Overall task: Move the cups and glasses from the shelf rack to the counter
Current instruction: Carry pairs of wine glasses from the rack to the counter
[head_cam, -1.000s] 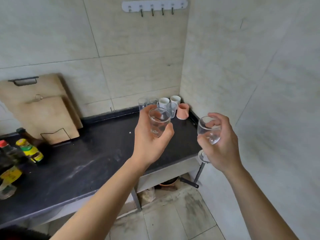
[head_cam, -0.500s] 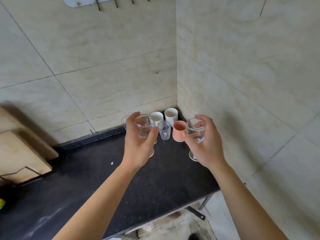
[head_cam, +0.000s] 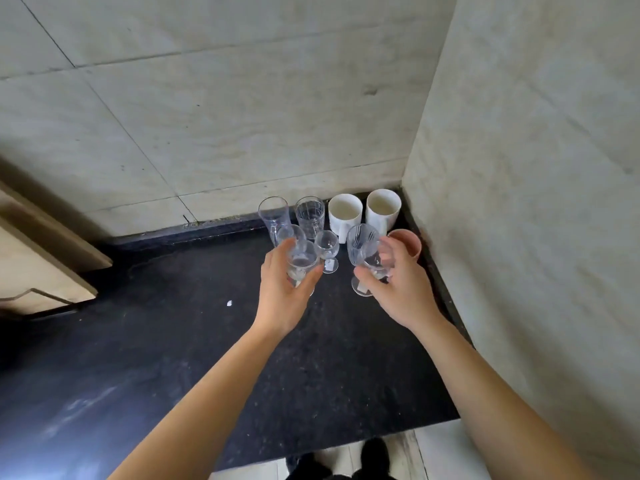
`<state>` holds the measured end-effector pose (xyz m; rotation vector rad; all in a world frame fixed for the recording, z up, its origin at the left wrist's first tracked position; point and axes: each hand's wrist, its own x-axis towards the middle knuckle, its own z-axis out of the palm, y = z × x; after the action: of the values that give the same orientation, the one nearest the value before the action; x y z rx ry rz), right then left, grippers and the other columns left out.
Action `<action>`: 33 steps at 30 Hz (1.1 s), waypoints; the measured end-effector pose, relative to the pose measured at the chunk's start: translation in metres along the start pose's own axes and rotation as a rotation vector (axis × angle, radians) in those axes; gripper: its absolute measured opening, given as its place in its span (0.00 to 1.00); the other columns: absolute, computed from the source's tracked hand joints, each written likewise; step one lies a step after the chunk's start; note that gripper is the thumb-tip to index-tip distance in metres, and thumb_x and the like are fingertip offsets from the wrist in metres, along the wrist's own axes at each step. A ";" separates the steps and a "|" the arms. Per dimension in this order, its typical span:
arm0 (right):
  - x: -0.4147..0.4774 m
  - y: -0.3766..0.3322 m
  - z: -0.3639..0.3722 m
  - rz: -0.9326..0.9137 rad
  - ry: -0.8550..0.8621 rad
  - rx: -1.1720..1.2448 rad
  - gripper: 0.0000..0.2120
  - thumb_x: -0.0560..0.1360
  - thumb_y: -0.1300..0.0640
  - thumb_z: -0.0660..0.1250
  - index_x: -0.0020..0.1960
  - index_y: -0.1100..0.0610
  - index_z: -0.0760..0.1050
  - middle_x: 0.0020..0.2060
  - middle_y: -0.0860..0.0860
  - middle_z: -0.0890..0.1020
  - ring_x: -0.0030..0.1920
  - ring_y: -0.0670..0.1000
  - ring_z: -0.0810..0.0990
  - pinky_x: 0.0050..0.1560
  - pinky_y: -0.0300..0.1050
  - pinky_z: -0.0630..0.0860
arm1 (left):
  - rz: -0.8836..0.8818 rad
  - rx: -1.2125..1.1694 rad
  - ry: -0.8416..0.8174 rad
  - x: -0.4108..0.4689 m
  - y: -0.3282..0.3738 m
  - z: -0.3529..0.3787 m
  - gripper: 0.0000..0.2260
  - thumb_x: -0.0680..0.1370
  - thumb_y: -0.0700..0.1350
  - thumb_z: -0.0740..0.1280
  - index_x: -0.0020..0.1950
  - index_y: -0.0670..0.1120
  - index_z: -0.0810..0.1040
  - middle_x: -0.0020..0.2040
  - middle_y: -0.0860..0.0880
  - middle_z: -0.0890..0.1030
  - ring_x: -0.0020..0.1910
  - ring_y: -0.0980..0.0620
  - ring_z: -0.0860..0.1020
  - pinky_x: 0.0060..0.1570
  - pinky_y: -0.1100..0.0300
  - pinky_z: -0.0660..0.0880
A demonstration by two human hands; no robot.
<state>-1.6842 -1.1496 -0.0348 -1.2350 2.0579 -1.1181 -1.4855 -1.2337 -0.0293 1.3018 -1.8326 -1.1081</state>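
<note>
1. Head view: the left hand (head_cam: 282, 289) is wrapped around the bowl of a clear stemmed glass (head_cam: 300, 259), thumb on its right side and fingers on its left, holding it upright over the black counter (head_cam: 173, 358). Whether the glass's foot touches the counter cannot be told; the hand hides it.
2. The right hand (head_cam: 401, 289) is clamped on a second stemmed glass (head_cam: 363, 247) with etched lines on its bowl, thumb in front and fingers curled round its right side. Its round foot shows just below the thumb, at or just above the counter.
3. Between the two hands, slightly beyond them, stands a small stemmed glass (head_cam: 327, 244) on the counter.
4. Beyond the left hand, against the tiled back wall (head_cam: 242, 116), stand a tall clear glass (head_cam: 273, 213) and, to its right, a patterned tumbler (head_cam: 310, 212).
5. Beyond the right hand stand two white mugs (head_cam: 344, 213) side by side in the corner, and a pink cup (head_cam: 408, 240) sits just past the right fingertips, beside the side wall (head_cam: 536, 202).
6. Far to the left of the left hand, wooden boards (head_cam: 41, 265) lean at the counter's back.
</note>
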 end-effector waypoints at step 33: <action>0.053 0.036 0.094 0.099 -0.279 -0.297 0.42 0.77 0.56 0.73 0.82 0.56 0.52 0.80 0.54 0.62 0.78 0.56 0.64 0.72 0.52 0.68 | -0.282 0.103 -0.201 0.054 -0.098 0.033 0.29 0.73 0.49 0.76 0.70 0.50 0.67 0.60 0.55 0.77 0.58 0.55 0.77 0.53 0.64 0.73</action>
<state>-1.6567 -1.2242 -0.1164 -1.3242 2.0898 -0.5713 -1.4894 -1.2910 -0.1305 1.5971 -1.9114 -1.3495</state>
